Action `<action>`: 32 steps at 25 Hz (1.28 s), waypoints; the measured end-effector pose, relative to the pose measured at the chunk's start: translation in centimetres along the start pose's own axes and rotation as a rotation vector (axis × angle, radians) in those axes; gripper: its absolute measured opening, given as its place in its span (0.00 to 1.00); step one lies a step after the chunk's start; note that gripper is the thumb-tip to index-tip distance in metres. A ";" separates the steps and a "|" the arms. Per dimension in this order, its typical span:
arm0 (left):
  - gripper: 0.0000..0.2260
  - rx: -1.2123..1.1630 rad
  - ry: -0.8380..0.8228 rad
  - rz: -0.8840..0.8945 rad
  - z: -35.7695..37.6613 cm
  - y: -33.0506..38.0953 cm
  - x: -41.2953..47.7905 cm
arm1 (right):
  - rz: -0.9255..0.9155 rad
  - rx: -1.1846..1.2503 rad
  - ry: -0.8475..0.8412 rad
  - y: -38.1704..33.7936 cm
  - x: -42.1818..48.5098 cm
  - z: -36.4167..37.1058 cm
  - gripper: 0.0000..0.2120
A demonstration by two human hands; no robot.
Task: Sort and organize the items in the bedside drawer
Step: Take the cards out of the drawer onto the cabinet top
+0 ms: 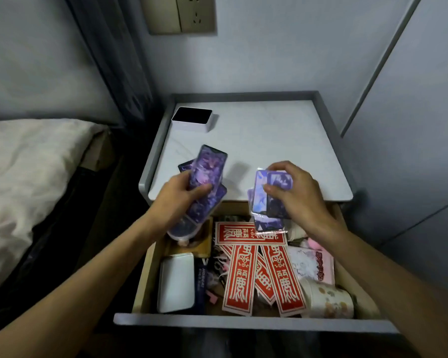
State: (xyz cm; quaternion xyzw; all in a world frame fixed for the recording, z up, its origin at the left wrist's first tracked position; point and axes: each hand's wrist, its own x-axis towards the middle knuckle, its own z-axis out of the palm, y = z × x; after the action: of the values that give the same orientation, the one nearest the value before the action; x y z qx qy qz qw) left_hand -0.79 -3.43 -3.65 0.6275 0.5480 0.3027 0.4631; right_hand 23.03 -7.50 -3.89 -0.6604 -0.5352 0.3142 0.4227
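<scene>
- I am watching the left hand [181, 195] gripping a fanned bunch of purple sleeved cards [210, 171], fingers curled round it, above the back left corner of the drawer [243, 322].
- The right hand [295, 197] is pinching a smaller card stack [272, 192] by its edges, fingers narrow, over the drawer's back.
- Red paper strips [241, 275], a white case [176, 282] and a patterned roll [329, 298] are lying loose in the drawer.
- I am judging the sleeves light and slick, likely to slide apart. Squaring each stack and clamping across the long edges looks safest.
</scene>
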 end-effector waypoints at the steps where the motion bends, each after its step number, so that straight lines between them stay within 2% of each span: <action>1: 0.08 -0.071 0.093 -0.041 -0.9 0.1 0.6 | -0.011 0.027 -0.004 -0.6 1.5 0.4 0.11; 4: 0.07 -0.020 0.276 -0.135 -2.9 -0.6 3.6 | 0.003 0.014 -0.027 -1.3 6.9 2.6 0.10; 7: 0.11 0.070 0.323 -0.169 -4.0 -2.1 7.2 | 0.042 -0.060 -0.049 -0.3 11.7 5.1 0.12; 11: 0.12 0.326 0.362 -0.078 -4.0 -3.0 9.8 | 0.001 -0.389 -0.033 0.8 14.0 7.0 0.24; 14: 0.21 0.450 0.408 -0.022 -3.8 -4.0 10.0 | -0.131 -0.572 -0.057 1.6 12.7 7.7 0.27; 17: 0.24 0.731 0.416 0.069 -3.2 -4.1 8.8 | -0.272 -0.635 -0.004 2.0 10.0 7.5 0.23; 19: 0.24 0.865 0.414 0.144 -2.8 -3.0 7.2 | -0.414 -0.572 0.036 1.7 7.4 6.7 0.16; 20: 0.22 0.890 0.410 0.186 -2.6 -2.3 6.0 | -0.481 -0.544 0.005 1.8 5.7 6.0 0.13; 21: 0.20 0.885 0.393 0.229 -2.3 -1.7 4.7 | -0.533 -0.537 -0.075 1.9 3.8 5.1 0.10; 23: 0.13 0.833 0.298 0.273 -1.3 -0.5 1.8 | -0.570 -0.624 -0.346 2.9 0.1 3.4 0.09; 25: 0.09 0.836 0.092 0.173 0.7 -0.1 -1.3 | -0.575 -0.860 -0.598 5.4 -2.5 2.8 0.15; 27: 0.09 0.765 -0.236 -0.031 3.6 -0.7 -3.6 | -0.489 -0.965 -0.634 7.7 -3.5 3.0 0.25; 28: 0.13 0.671 -0.364 -0.132 5.2 -1.4 -4.4 | -0.437 -0.948 -0.598 8.4 -3.5 3.2 0.30; 29: 0.20 0.562 -0.426 -0.218 6.7 -2.3 -4.8 | -0.393 -0.929 -0.565 8.8 -3.2 3.5 0.35; 30: 0.27 0.457 -0.407 -0.274 7.9 -3.3 -5.0 | -0.356 -0.915 -0.557 9.1 -2.7 3.9 0.37; 32: 0.35 0.323 -0.230 -0.314 9.9 -5.0 -5.1 | -0.300 -0.903 -0.566 9.1 -1.8 4.6 0.39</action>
State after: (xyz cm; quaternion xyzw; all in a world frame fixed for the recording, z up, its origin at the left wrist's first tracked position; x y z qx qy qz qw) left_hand 4.84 -10.94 -11.43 0.6307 0.6237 0.0620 0.4575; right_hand 22.66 -8.89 -14.11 -0.5824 -0.7976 0.1551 -0.0229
